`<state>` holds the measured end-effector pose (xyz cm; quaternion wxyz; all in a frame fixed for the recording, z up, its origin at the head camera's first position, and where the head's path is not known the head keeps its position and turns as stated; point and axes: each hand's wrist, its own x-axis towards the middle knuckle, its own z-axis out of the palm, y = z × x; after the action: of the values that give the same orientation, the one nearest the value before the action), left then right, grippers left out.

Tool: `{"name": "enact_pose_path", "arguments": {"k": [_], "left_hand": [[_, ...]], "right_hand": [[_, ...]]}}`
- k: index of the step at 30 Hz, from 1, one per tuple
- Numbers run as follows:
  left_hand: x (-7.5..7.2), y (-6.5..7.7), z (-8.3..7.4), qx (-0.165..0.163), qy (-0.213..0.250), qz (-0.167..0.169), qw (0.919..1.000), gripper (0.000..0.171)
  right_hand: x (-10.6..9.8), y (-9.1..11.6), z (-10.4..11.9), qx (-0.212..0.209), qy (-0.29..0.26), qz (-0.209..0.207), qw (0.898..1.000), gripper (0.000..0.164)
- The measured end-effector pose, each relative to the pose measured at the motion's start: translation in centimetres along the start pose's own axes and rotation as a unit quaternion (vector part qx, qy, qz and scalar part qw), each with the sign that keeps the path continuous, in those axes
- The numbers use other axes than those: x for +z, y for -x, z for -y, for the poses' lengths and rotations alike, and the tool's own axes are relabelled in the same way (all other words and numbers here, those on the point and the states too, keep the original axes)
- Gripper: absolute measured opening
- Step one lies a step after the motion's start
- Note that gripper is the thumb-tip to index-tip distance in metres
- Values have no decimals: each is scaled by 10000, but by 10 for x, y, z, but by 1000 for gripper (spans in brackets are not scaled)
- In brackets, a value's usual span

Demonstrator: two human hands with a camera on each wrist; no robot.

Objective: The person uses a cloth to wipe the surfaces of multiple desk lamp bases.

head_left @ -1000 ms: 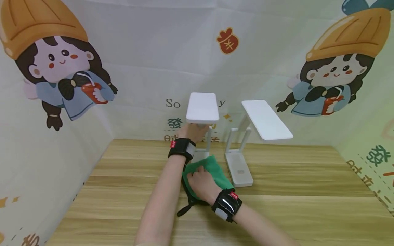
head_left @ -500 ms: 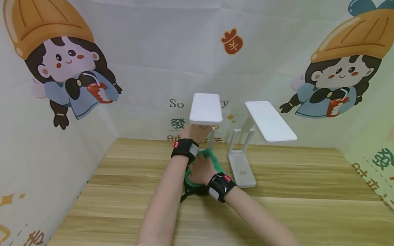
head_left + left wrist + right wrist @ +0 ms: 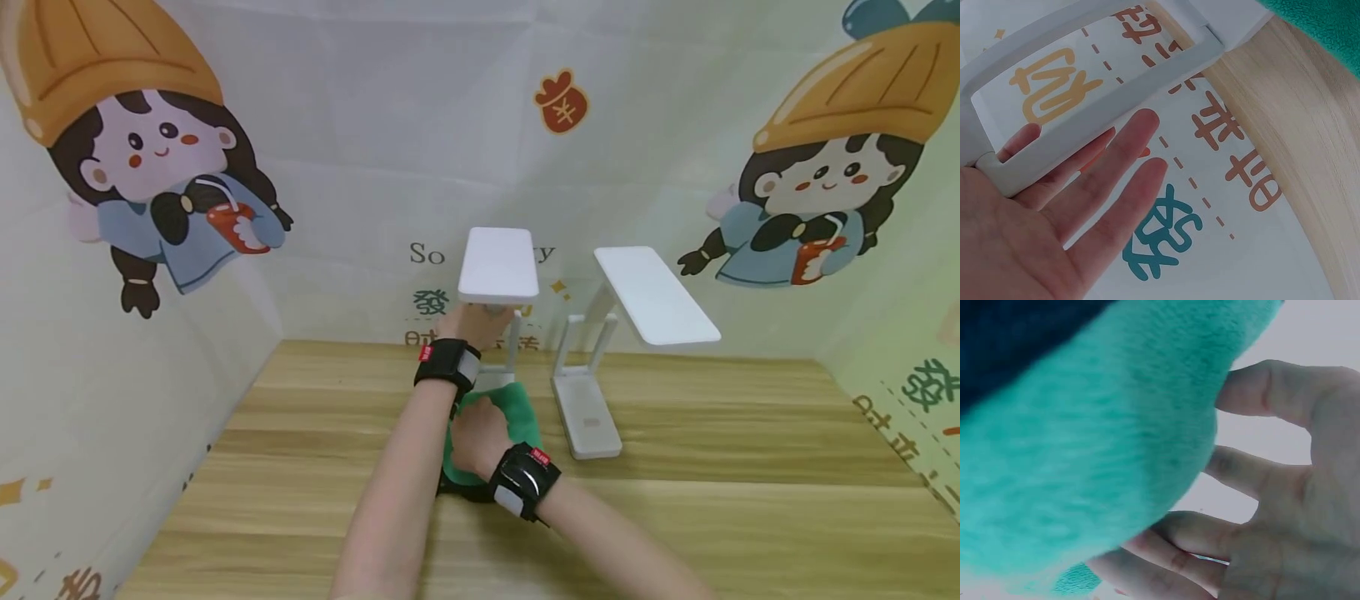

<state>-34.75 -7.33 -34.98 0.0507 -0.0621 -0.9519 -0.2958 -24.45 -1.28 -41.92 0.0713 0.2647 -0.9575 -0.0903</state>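
Note:
A white folding phone stand (image 3: 498, 267) stands near the back wall, its flat panel facing up and forward. My left hand (image 3: 472, 323) holds its upright arms just beneath the panel, partly hidden by it. In the left wrist view, fingers (image 3: 1104, 181) pass behind the stand's arm (image 3: 1110, 112), some fairly straight. My right hand (image 3: 480, 433) grips a green plush cloth (image 3: 522, 414) with a black edge, low in front of that stand and over its base. The right wrist view has its curled fingers (image 3: 1247, 472) at the cloth's fold (image 3: 1097, 437).
A second white stand (image 3: 656, 296) is just to the right, its panel turned outward and its base (image 3: 588, 417) close to the cloth. Both stand on a wood-grain table (image 3: 735, 425). A printed backdrop (image 3: 390, 108) rises behind and at both sides.
My right hand has pushed the green cloth forward toward the stand and then drawn it back and slightly left. The left hand has kept its hold on the stand.

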Motion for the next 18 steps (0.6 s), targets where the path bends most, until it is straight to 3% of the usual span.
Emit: {"name": "enact_pose_path", "arguments": {"k": [6,9,14,18], "left_hand": [[-1,1,-4,-11,-37,-110,9999,56],[0,3,-5,-42,-10,-62,10000,58],[-2,5,-4,-47,-72,-95,9999,59],[-3,5,-3,-23,-94,-149,9998,59]], "right_hand": [[7,-21,-6,758,-1,353,9965,37],[15,-28,-8,934,111,533,9941,43],[13,-20,5,831,260,633,9942,39],[5,2,15,494,406,247,9976,33]]}}
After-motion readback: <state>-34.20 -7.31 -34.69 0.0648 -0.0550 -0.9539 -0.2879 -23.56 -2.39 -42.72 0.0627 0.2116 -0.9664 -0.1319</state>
